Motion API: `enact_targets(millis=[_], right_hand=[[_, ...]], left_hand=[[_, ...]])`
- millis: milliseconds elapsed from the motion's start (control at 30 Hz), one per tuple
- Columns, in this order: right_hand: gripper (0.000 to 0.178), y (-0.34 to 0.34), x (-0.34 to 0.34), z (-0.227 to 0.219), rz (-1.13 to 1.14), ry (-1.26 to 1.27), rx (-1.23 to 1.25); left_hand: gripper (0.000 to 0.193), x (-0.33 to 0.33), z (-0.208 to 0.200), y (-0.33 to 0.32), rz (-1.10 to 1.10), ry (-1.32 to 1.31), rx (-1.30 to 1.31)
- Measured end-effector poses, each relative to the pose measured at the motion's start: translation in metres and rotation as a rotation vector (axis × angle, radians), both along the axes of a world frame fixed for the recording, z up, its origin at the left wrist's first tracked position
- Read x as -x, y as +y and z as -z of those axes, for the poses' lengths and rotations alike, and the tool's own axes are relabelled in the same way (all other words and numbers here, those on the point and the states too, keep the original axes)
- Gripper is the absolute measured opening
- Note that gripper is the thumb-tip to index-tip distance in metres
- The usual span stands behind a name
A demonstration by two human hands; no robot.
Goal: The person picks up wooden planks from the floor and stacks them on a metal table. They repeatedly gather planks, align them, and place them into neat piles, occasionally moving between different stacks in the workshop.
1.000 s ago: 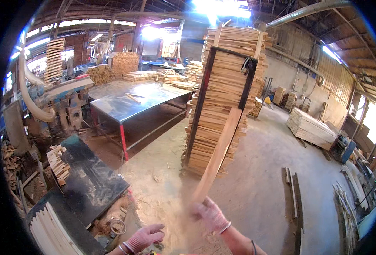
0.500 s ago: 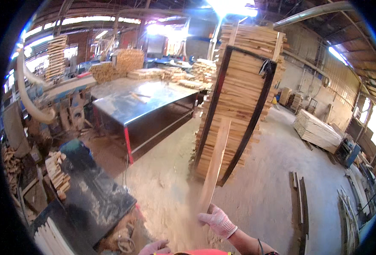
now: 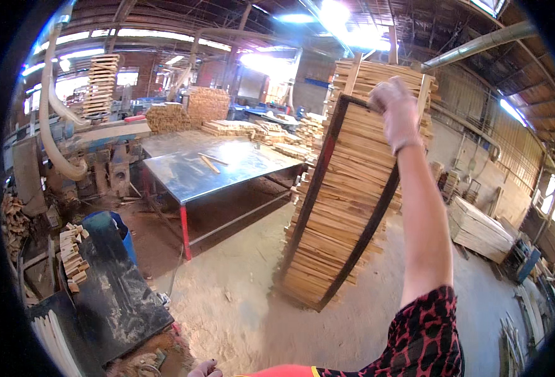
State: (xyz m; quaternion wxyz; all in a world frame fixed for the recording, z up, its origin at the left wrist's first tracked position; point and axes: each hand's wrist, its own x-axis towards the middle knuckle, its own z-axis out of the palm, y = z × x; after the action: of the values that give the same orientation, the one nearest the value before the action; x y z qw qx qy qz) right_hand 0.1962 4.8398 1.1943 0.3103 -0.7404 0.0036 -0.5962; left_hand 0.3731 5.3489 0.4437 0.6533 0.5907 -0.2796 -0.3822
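Note:
My right arm reaches up and forward. My gloved right hand (image 3: 395, 116) is at the upper bar of a black metal frame (image 3: 334, 129), its fingers curled over. The hand hides whatever it may hold there. The frame leans in front of a tall stack of wooden boards (image 3: 346, 182), held between its two dark side rails. My left hand (image 3: 205, 370) shows only in part at the lower edge, its fingers loosely apart with nothing seen in them.
A metal-topped table (image 3: 189, 179) with red legs stands left of the stack, with two wood strips (image 3: 210, 162) on it. Nearer left are a dark bench (image 3: 117, 301), small wood blocks (image 3: 73, 254) and a blue bin (image 3: 127, 235). A pale timber bundle (image 3: 478, 229) lies at right.
My right hand has risen from low front to the frame's top. The wooden slat it held upright no longer shows in front of the stack. The view has shifted somewhat.

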Motion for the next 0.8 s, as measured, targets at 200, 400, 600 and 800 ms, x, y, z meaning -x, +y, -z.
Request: enact_targets(millis=[200,400,600,800], right_hand=[[0.066,0.084,-0.010,0.258,-0.615,0.699,-0.252],[0.060,0.162,-0.036,0.391,-0.593,1.047,0.158],[0.060,0.187,-0.061,0.514,-0.794,1.146,-0.508],[0.065,0.292,-0.137,0.535,-1.136,1.275,-0.550]], left_hand=[[0.041,0.049,-0.096,-0.023,-0.013,0.189,-0.375],[0.060,0.054,-0.144,0.030,-0.013,-0.689,-0.548],[0.041,0.058,-0.221,0.028,-0.239,-0.610,-0.503],[0.053,0.071,-0.207,0.155,-0.828,-0.772,-0.811]])
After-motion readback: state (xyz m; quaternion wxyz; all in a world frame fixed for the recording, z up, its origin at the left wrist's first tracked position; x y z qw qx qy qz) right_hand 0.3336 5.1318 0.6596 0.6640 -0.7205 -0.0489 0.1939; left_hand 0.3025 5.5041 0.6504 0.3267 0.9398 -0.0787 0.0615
